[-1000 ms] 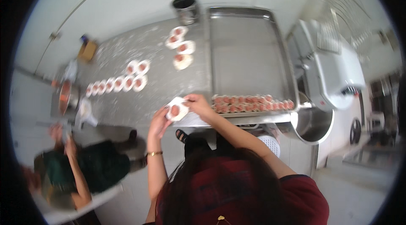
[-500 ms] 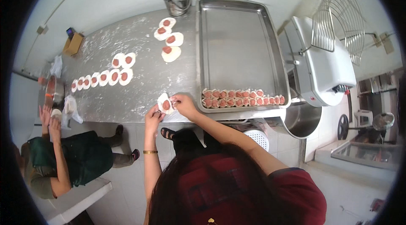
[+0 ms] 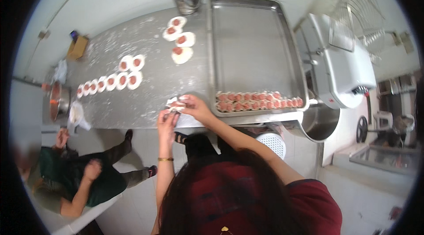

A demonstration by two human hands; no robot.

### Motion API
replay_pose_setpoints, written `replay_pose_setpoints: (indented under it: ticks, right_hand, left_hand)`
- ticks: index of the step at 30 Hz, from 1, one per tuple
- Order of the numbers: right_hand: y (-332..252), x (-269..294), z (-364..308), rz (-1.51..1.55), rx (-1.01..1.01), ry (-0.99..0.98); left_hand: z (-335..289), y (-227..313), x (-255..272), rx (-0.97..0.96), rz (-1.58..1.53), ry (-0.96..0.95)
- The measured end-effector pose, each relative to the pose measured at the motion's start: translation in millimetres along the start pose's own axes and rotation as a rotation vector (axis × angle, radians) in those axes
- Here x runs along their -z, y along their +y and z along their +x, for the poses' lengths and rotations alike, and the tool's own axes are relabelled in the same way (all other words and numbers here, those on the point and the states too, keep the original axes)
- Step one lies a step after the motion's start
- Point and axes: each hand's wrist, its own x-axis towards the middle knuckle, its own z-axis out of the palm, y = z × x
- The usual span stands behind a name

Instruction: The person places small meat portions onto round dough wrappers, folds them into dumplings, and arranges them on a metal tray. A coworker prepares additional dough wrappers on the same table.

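The left hand [image 3: 167,119] and the right hand [image 3: 193,107] both pinch one pink-filled piece of dough [image 3: 176,104], holding it between them above the near side of the bench [image 3: 119,115]. Farther out, flat dough rounds [image 3: 134,79] with pink blobs lie on the bench. On the right, a big metal tray [image 3: 249,49] has two rows of filled dough cups [image 3: 254,104] along its near edge.

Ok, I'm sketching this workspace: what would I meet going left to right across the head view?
Steel pot, long row of topped dough rounds, wearer's left hand, wearer's right hand, large metal tray, white machine.
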Motion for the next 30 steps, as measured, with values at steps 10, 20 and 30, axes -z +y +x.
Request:
replay_pose_setpoints:
  ticks: [10, 20, 30]
  right_hand:
    - [-11.8, 2.6, 11.9, -0.573, -0.161, 0.09]
    - [-12.6, 6.9, 13.9, -0.937, -0.03, -0.071]
    - [-26.4, 3.0, 21.9, -1.137, 0.192, -0.153]
  left_hand:
    - [-12.4, 7.3, -4.9, -0.033, 0.052, 0.055]
    - [-4.1, -4.1, -1.7, -0.449, 0.816, 0.068]
    - [-6.2, 16.5, -19.2, -0.33, 0.959, -0.006]
